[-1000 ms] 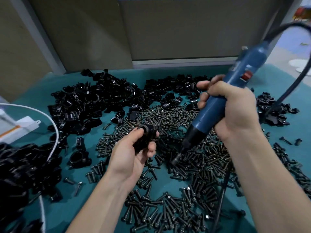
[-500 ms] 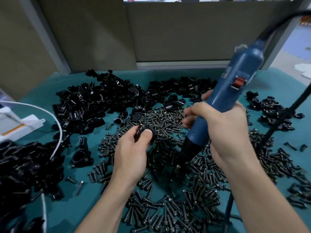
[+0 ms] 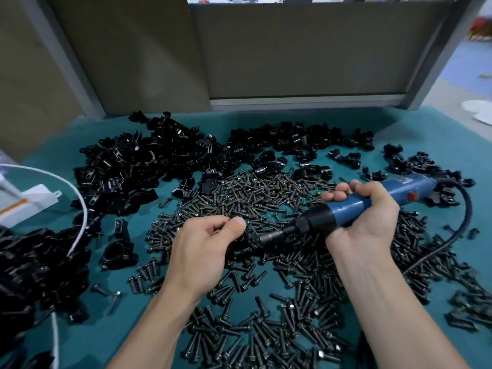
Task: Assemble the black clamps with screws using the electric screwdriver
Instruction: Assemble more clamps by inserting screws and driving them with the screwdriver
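Your left hand (image 3: 205,246) hovers over the near middle of the screw heap (image 3: 253,190), fingers curled in and thumb pressed to the forefinger. It seems to pinch a black clamp (image 3: 240,240), but that piece is mostly hidden under the thumb, so I cannot be sure of the hold. Your right hand (image 3: 368,222) is wrapped fully round the electric screwdriver (image 3: 318,219) over the heap's right side, and the bit (image 3: 267,237) lies nearly level, pointing at your left thumb from close by. That is the main hazard: trigger or push before the bit seats in a screw head and it may skate off into your fingers. With so shallow a pinch, the driver's torque could also spin the clamp out of your hand into the heap. A screw started at a slant would likely cross-thread. The cord (image 3: 464,222) trails over the heap's right edge, so a tug could drag screws off the mat (image 3: 399,129). The loose clamps (image 3: 149,161), piled beyond the heap to its left, are close enough to snag your wrist.
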The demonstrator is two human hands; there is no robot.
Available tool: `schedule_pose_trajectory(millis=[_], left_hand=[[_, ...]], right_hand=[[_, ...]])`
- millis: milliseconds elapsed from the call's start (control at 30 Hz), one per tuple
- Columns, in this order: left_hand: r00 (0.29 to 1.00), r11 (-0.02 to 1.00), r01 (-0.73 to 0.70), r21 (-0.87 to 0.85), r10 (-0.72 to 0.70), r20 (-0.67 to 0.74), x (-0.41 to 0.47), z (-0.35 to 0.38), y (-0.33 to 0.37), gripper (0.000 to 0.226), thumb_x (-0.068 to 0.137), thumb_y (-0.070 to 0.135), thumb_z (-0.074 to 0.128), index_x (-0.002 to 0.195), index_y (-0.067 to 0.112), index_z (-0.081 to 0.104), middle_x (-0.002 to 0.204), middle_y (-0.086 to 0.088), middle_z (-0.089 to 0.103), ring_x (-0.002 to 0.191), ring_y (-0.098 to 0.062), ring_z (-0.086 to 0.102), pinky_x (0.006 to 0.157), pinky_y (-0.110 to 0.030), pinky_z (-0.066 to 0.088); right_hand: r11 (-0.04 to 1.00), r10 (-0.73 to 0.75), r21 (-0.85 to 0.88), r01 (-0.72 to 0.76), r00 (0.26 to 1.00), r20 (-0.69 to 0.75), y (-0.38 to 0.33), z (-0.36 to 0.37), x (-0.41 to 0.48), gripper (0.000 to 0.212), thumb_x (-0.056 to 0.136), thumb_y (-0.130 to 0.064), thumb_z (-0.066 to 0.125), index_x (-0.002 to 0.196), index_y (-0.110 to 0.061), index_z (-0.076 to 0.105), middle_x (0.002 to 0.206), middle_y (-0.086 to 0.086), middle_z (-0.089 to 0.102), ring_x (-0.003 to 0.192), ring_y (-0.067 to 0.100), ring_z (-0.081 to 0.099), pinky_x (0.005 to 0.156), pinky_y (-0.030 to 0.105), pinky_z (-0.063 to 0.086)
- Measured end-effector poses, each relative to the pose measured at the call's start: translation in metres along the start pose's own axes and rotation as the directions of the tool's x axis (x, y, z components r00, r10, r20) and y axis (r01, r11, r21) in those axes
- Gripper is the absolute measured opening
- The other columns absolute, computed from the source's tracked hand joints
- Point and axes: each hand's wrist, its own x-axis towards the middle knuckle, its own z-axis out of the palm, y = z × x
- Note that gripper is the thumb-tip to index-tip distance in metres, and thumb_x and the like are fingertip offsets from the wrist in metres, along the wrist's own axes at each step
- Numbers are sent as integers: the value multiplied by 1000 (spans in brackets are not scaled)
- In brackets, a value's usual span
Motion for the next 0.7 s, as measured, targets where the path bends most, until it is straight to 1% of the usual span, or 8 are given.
schedule_pose_trajectory(millis=[167,233,300,367,433,500,600,700], left_hand=[[1000,1000,-11,-14,10,-23,1,3,-4,94,67,97,54,86,7,74,85,-2,63,78,-16,57,79,-34,59],[1000,1000,-21,0,21,-4,1,5,-5,99,68,100,50,84,5,71,89,-19,73,80,-15,56,85,-46,62],[999,999,-35,18,35,-2,0,4,-5,96,71,98,49,82,5,70,98,-32,71,81,-16,59,91,-55,60],[999,999,-34,26,34,-4,0,3,-5,97,72,97,48,83,3,70,90,-30,71,77,-21,63,90,-58,59],[999,999,-32,33,33,-10,0,3,-4,101,70,99,48,89,2,71,78,-9,65,73,-20,56,90,-58,57],[1000,999,-28,23,28,-8,-1,3,-2,100,70,98,49,88,2,70,82,1,55,75,-17,50,88,-55,58],[998,997,-63,50,65,-25,-3,3,0,90,75,94,50,80,6,70,74,1,56,69,-19,53,77,-44,54],[998,996,-64,70,65,-24,-4,3,1,90,76,92,49,79,5,70,66,-8,61,69,-14,49,74,-48,55]], right_hand=[[999,-13,31,13,1000,-11,-2,-2,2,14,89,0,50,87,-13,46,66,5,53,50,17,47,57,27,48],[1000,-11,19,11,1000,-8,-1,-1,1,14,88,0,51,86,-13,47,66,5,54,50,16,47,57,28,48],[1000,-19,6,19,1000,-1,-1,0,0,13,87,1,51,85,-12,47,66,5,54,49,16,47,56,27,48],[999,-32,-5,32,999,13,-1,1,-1,14,87,1,51,86,-12,47,66,5,54,49,16,47,57,27,48],[999,-45,-10,45,999,21,0,1,-2,14,87,2,50,87,-12,47,65,5,54,49,17,47,57,28,48],[998,-59,-5,59,998,18,1,1,-2,15,88,2,51,88,-12,46,64,5,55,49,16,47,57,28,49],[998,-64,10,64,998,16,0,0,-2,16,88,3,50,88,-13,46,64,5,55,49,16,48,57,28,49],[999,-44,21,44,999,20,0,-1,-2,15,88,2,50,85,-12,47,64,5,56,49,16,48,57,27,50]])
